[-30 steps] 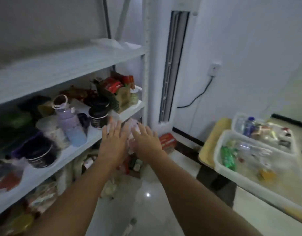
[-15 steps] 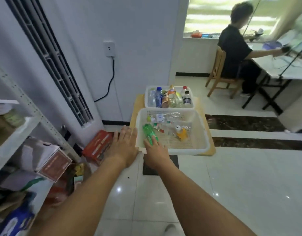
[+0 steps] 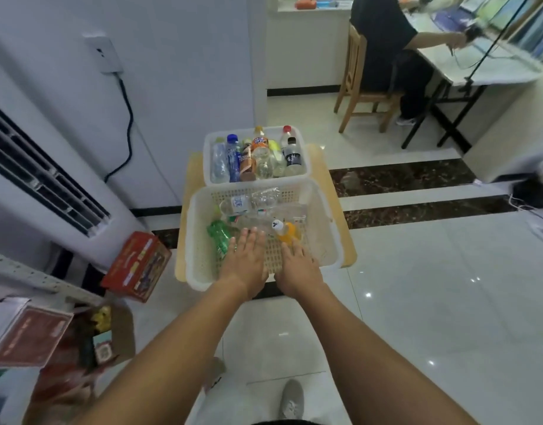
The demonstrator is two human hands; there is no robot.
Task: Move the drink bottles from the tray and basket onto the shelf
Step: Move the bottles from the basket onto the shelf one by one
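Both hands, left hand (image 3: 245,265) and right hand (image 3: 298,268), hover flat and empty over the near basket (image 3: 196,265), where a green bottle (image 3: 219,237) and an orange bottle (image 3: 287,233) lie; more bottles stand in the far tray (image 3: 304,154).

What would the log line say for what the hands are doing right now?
phase: reach | left hand: open, over near basket, beside green bottle | right hand: open, by orange bottle | holding: nothing | far basket: bottles upright

Perforated white plastic basket (image 3: 331,228), glossy floor tiles (image 3: 432,302)
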